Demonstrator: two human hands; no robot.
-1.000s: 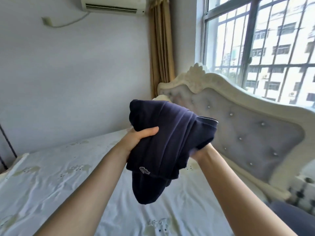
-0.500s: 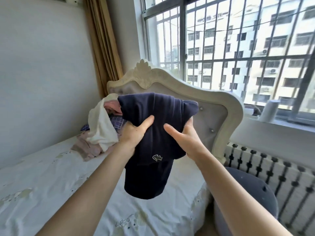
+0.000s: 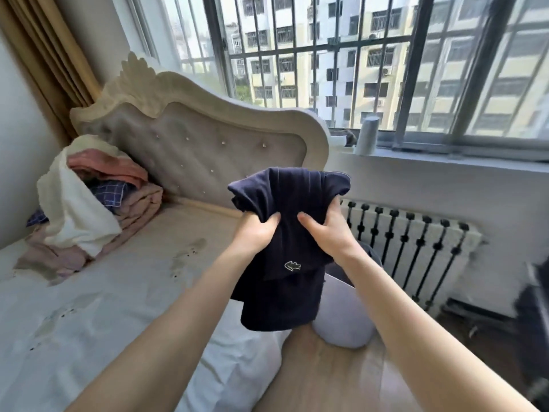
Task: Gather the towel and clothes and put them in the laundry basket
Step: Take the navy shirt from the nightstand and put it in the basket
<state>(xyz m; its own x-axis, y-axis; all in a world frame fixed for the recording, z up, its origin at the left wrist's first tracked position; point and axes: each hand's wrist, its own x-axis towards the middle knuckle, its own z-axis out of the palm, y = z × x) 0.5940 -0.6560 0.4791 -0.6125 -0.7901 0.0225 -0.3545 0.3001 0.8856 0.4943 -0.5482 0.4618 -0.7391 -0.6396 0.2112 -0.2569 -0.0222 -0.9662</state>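
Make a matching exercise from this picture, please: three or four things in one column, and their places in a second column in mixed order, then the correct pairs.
Things:
1. dark navy garment with a small crocodile logo
2. pile of pink, white and checked clothes
3. round pale grey fabric basket
4. white cylindrical object

Places:
A. on the windowsill
B. on the floor beside the bed, below the hands
C. gripped by the left hand and the right hand
D. on the bed, against the headboard

Pairs: 1-C, 2-D, 3-B, 4-A
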